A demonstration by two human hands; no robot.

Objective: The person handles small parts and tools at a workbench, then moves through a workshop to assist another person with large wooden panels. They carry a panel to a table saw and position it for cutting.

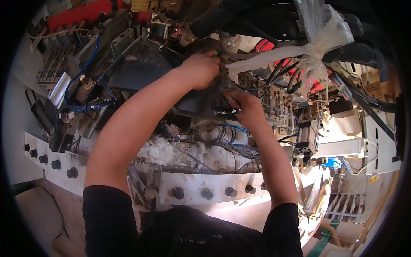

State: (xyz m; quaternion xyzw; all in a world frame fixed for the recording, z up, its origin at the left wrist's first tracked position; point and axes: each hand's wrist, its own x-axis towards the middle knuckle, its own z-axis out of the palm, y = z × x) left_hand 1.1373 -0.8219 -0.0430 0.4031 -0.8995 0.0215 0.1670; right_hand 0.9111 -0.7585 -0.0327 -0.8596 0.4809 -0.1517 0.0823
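Note:
My left hand (200,70) reaches far into a machine, its fingers curled round something hidden among dark, dirty parts. A tiny green light (217,53) shows beside its fingertips. Lower and to the right, my right hand (249,106) is closed, thumb and fingers drawn together; what they grip, if anything, cannot be made out. It is at the right end of a dark metal tray (195,105). Left of my left hand and partly behind that forearm lies a wide black metal plate (139,64). The space between both hands is dark and blurred.
A knotted clear plastic wrap (314,51) hangs from thick black hoses (261,21) at the upper right. Blue tubing (87,64) runs on the left. A white panel with black knobs (214,184) crosses in front of me. A pneumatic cylinder (305,139) stands right of my right forearm.

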